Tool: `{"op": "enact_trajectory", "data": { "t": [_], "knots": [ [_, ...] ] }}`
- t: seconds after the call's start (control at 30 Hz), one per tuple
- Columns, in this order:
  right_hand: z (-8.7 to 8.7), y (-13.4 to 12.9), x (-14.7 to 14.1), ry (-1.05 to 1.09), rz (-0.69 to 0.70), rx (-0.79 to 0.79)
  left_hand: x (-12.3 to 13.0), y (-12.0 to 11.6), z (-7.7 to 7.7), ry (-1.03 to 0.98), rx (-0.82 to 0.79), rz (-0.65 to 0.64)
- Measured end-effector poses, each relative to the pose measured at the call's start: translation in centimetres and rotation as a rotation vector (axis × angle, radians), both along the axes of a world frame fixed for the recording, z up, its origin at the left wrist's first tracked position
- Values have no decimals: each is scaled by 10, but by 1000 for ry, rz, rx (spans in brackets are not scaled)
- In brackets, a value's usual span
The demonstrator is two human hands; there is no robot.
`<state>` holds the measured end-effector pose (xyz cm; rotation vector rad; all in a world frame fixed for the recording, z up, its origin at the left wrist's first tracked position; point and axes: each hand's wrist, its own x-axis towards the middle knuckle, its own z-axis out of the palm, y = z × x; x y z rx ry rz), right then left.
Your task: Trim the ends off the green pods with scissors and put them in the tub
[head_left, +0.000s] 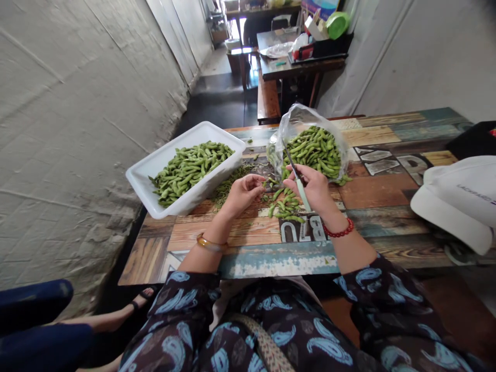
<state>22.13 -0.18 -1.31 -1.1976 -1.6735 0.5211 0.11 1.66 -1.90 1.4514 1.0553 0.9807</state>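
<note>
My left hand [245,192] is closed in a pinch on a green pod [266,183], above the table's middle. My right hand [310,187] is wrapped round a knife [301,190] with a pale green handle, its dark blade pointing up and away. Just below and between the hands lies a small pile of loose pods [285,207]. Left of my hands, a white plastic tub [182,209] holds many green pods [189,168]. Behind my right hand, a clear plastic bag [290,116] lies open with more pods [318,150] inside.
Green trimmings [232,185] lie beside the tub on the patterned table [251,261]. A white cap [459,194] and a black item [470,140] are at the right. Another person's leg [104,318] shows at lower left. Farther back stands another table [271,64] with containers.
</note>
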Motion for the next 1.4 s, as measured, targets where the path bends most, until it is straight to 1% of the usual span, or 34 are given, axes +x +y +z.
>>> {"op": "enact_trajectory", "data": {
  "t": [0.1,0.17,0.23,0.27,0.33,0.43,0.5,0.57,0.63,0.7,0.77,0.83,0.93,1.0,1.07,1.17,1.23,1.3,1.4],
  "knots": [
    [-1,0,0,-3,-4,-5,4,-5,8,-151,-101,-64],
    [-1,0,0,-5,-6,-6,6,-7,10,-208,-122,-96],
    [0,0,0,-10,-4,-4,7,-6,8,-208,-108,-109],
    [0,0,0,-14,-3,-1,7,-5,6,-175,-83,-103],
    [1,0,0,-23,-2,5,5,0,0,-30,18,-53],
    [1,-1,0,-41,-4,14,2,10,-9,364,244,60],
    [0,-1,0,-49,-1,14,1,16,-13,617,378,82],
    [-1,0,0,-50,6,11,4,20,-14,774,492,61],
    [-3,1,1,-52,9,8,10,23,-14,855,591,17],
    [-4,1,2,-60,5,6,17,24,-13,912,650,-41],
    [-3,1,2,-65,2,5,24,27,-14,944,664,-97],
    [-1,1,1,-64,2,5,28,31,-15,940,656,-110],
    [2,0,0,-48,2,2,30,37,-18,836,608,-75],
    [3,-1,-1,-35,0,-4,29,39,-20,693,538,-46],
    [4,-1,-1,-28,0,-7,27,38,-20,476,404,-2],
    [3,0,0,-30,5,-3,22,28,-15,74,84,68],
    [2,0,0,-37,2,-3,17,18,-10,-145,-105,67],
    [0,0,0,-47,-5,-9,13,8,-4,-284,-222,45],
    [-2,0,-1,-63,-5,-13,9,-6,3,-397,-304,32]
  ]
}}
